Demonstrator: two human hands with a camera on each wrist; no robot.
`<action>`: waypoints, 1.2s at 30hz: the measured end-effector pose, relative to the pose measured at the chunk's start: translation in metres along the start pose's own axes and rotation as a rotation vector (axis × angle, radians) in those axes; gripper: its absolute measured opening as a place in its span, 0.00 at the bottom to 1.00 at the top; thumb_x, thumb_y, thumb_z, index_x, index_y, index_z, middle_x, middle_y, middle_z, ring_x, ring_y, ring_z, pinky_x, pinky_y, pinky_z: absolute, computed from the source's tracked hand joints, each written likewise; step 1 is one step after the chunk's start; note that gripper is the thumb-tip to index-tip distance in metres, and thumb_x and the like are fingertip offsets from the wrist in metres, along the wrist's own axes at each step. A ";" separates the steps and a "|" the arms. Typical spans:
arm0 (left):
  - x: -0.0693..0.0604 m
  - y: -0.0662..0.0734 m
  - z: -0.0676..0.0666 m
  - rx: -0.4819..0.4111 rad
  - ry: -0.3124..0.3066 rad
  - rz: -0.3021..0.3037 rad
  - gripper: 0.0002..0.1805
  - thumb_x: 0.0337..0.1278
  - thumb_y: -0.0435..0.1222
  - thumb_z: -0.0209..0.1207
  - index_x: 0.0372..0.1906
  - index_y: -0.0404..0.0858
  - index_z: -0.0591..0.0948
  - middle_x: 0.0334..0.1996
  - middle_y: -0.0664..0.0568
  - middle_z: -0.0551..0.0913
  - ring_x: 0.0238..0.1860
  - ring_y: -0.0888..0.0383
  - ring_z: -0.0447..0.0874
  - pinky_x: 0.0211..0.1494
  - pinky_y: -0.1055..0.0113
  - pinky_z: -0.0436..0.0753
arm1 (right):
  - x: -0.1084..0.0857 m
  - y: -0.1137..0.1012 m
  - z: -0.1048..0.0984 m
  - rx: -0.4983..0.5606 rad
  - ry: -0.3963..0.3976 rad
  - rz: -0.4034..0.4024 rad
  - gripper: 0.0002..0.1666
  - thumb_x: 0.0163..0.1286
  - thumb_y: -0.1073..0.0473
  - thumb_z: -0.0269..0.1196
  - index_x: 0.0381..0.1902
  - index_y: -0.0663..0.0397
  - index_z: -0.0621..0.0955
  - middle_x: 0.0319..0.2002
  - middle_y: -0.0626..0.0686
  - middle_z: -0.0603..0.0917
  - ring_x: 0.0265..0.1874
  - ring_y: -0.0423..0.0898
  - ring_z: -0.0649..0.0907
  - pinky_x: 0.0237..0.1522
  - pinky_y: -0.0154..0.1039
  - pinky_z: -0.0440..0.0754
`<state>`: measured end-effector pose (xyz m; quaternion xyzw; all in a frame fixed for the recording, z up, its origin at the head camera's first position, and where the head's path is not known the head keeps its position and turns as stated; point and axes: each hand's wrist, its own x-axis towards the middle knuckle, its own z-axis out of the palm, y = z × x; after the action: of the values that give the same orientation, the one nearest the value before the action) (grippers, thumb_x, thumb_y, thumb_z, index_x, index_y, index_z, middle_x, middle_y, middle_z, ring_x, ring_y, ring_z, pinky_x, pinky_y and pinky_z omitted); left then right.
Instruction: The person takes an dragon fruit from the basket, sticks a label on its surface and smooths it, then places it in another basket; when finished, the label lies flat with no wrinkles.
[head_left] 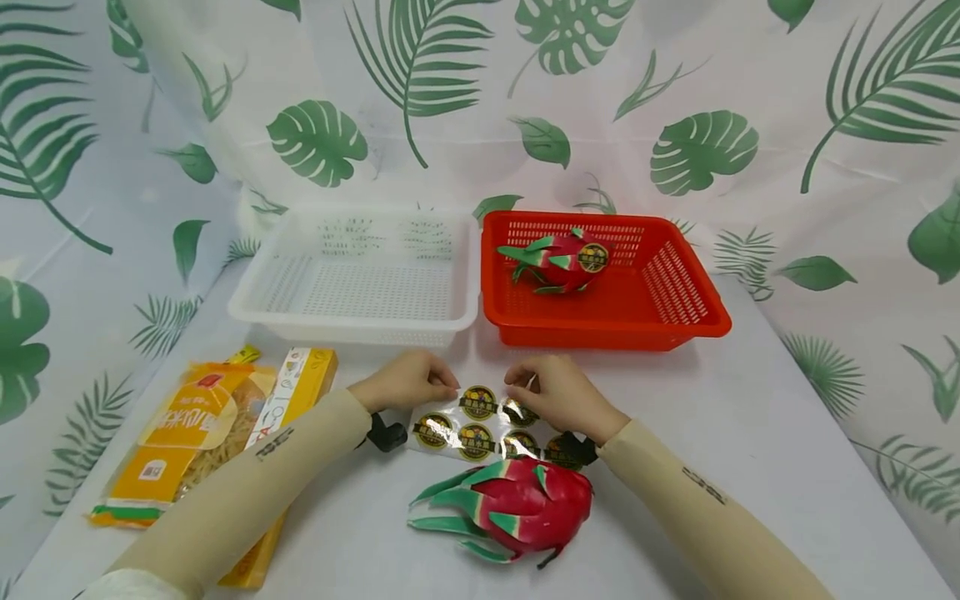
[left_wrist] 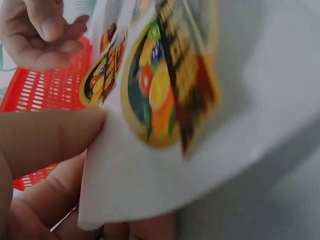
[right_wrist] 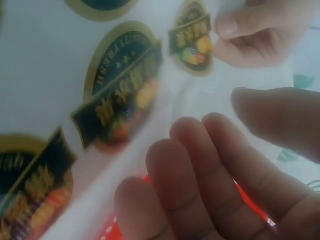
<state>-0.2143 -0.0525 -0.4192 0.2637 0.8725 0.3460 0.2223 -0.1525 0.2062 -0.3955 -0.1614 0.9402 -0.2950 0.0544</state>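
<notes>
Sticker sheet (head_left: 497, 421) on the surface (head_left: 720, 417), one edge lifted; left hand (head_left: 408, 379) pinches that edge, thumb above, fingers beneath, likely to steady it; right hand (head_left: 561, 396) at the sheet, thumb and fingers apart, gripping nothing; dragon fruit (head_left: 528, 508) just nearside of the sheet, probably for easy reach; beyond the sheet, white basket (head_left: 352, 322) and red basket (head_left: 600, 327), latter holding stickered dragon fruit (head_left: 558, 262); pasta bag (head_left: 191, 437) left of the sheet.

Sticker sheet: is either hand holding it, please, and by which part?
The left hand pinches the sticker sheet by its far edge; the right hand holds nothing.
</notes>
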 end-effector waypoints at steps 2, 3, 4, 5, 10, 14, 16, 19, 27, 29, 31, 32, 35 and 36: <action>0.000 0.001 0.000 -0.030 0.015 -0.022 0.08 0.66 0.37 0.67 0.44 0.38 0.91 0.36 0.52 0.92 0.34 0.64 0.80 0.41 0.71 0.79 | 0.006 0.000 0.001 -0.014 0.006 -0.018 0.07 0.70 0.58 0.70 0.43 0.54 0.90 0.35 0.49 0.91 0.30 0.39 0.84 0.38 0.37 0.83; 0.001 0.002 0.000 -0.044 0.024 -0.031 0.09 0.66 0.38 0.67 0.45 0.39 0.91 0.37 0.52 0.92 0.34 0.63 0.80 0.42 0.71 0.78 | 0.008 0.001 0.002 -0.020 0.010 -0.023 0.07 0.69 0.59 0.70 0.42 0.53 0.90 0.34 0.49 0.91 0.30 0.39 0.84 0.38 0.38 0.84; 0.001 0.003 -0.001 -0.057 0.035 -0.040 0.09 0.66 0.38 0.67 0.45 0.39 0.91 0.38 0.51 0.92 0.35 0.63 0.80 0.42 0.70 0.79 | 0.011 0.001 0.003 -0.024 0.012 -0.022 0.06 0.69 0.59 0.70 0.41 0.53 0.91 0.34 0.48 0.91 0.31 0.39 0.84 0.39 0.38 0.84; 0.001 0.004 -0.001 -0.069 0.046 -0.046 0.09 0.66 0.39 0.67 0.45 0.39 0.91 0.38 0.51 0.92 0.36 0.63 0.81 0.42 0.70 0.79 | 0.013 0.001 0.003 -0.028 0.013 -0.024 0.06 0.68 0.59 0.70 0.41 0.53 0.91 0.34 0.48 0.92 0.31 0.39 0.85 0.39 0.39 0.85; 0.004 0.006 0.000 -0.084 0.085 -0.057 0.09 0.67 0.40 0.66 0.45 0.40 0.91 0.38 0.52 0.92 0.38 0.62 0.83 0.42 0.70 0.79 | 0.024 -0.001 0.007 -0.014 0.011 0.009 0.08 0.68 0.59 0.71 0.41 0.55 0.90 0.34 0.50 0.92 0.33 0.41 0.87 0.42 0.41 0.86; 0.004 0.010 0.002 -0.090 0.106 -0.067 0.09 0.67 0.40 0.66 0.45 0.41 0.91 0.38 0.52 0.92 0.38 0.61 0.82 0.42 0.70 0.79 | 0.029 -0.004 0.010 0.005 0.015 0.035 0.07 0.67 0.60 0.71 0.41 0.56 0.90 0.34 0.51 0.92 0.33 0.42 0.87 0.41 0.40 0.86; 0.003 0.012 0.002 -0.095 0.115 -0.075 0.09 0.67 0.40 0.66 0.45 0.41 0.91 0.39 0.52 0.92 0.38 0.61 0.82 0.42 0.70 0.79 | 0.031 -0.006 0.011 0.008 0.016 0.043 0.06 0.67 0.61 0.71 0.40 0.56 0.89 0.34 0.51 0.92 0.33 0.42 0.87 0.41 0.39 0.86; 0.004 0.013 0.003 -0.100 0.126 -0.077 0.09 0.67 0.39 0.66 0.45 0.40 0.91 0.39 0.52 0.92 0.39 0.61 0.83 0.43 0.70 0.79 | 0.033 -0.006 0.013 0.010 0.019 0.041 0.04 0.67 0.62 0.71 0.38 0.56 0.89 0.33 0.51 0.91 0.32 0.41 0.86 0.39 0.38 0.85; 0.011 0.010 0.001 -0.095 0.176 -0.061 0.10 0.68 0.36 0.65 0.46 0.36 0.90 0.37 0.49 0.91 0.35 0.62 0.83 0.38 0.72 0.79 | 0.034 -0.002 0.008 0.044 0.081 0.001 0.02 0.69 0.64 0.70 0.38 0.55 0.89 0.35 0.51 0.91 0.33 0.43 0.85 0.42 0.39 0.84; 0.013 0.008 0.001 -0.089 0.193 -0.072 0.11 0.68 0.37 0.65 0.47 0.36 0.90 0.37 0.48 0.91 0.35 0.61 0.83 0.38 0.73 0.79 | 0.031 -0.002 0.005 0.046 0.102 -0.005 0.02 0.68 0.64 0.70 0.39 0.54 0.89 0.35 0.51 0.91 0.33 0.43 0.85 0.43 0.40 0.84; 0.015 0.006 0.001 -0.082 0.206 -0.086 0.12 0.68 0.38 0.65 0.49 0.36 0.89 0.38 0.48 0.91 0.36 0.61 0.84 0.39 0.73 0.80 | 0.028 -0.001 0.001 0.046 0.110 -0.007 0.03 0.68 0.64 0.71 0.39 0.53 0.89 0.35 0.51 0.91 0.33 0.43 0.85 0.43 0.41 0.84; 0.016 0.005 0.001 -0.075 0.211 -0.093 0.12 0.69 0.38 0.64 0.49 0.36 0.89 0.39 0.49 0.91 0.37 0.61 0.84 0.39 0.73 0.80 | 0.026 -0.001 0.000 0.050 0.109 -0.009 0.03 0.68 0.64 0.71 0.39 0.53 0.89 0.35 0.51 0.91 0.33 0.43 0.85 0.43 0.41 0.85; 0.016 0.004 0.001 -0.045 0.223 -0.096 0.13 0.68 0.39 0.64 0.49 0.36 0.89 0.40 0.48 0.91 0.38 0.60 0.86 0.42 0.71 0.82 | 0.022 -0.002 -0.005 0.062 0.099 -0.017 0.02 0.69 0.63 0.71 0.39 0.53 0.88 0.35 0.51 0.90 0.33 0.43 0.85 0.43 0.40 0.85; 0.016 0.003 0.001 -0.031 0.226 -0.090 0.13 0.68 0.39 0.64 0.49 0.36 0.89 0.41 0.48 0.91 0.39 0.59 0.87 0.43 0.70 0.83 | 0.020 -0.002 -0.006 0.068 0.096 -0.023 0.02 0.69 0.63 0.71 0.39 0.53 0.88 0.36 0.51 0.90 0.33 0.43 0.85 0.43 0.40 0.86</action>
<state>-0.2251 -0.0403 -0.4205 0.1799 0.8975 0.3768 0.1418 -0.1722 0.2005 -0.3896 -0.1557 0.9293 -0.3346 0.0112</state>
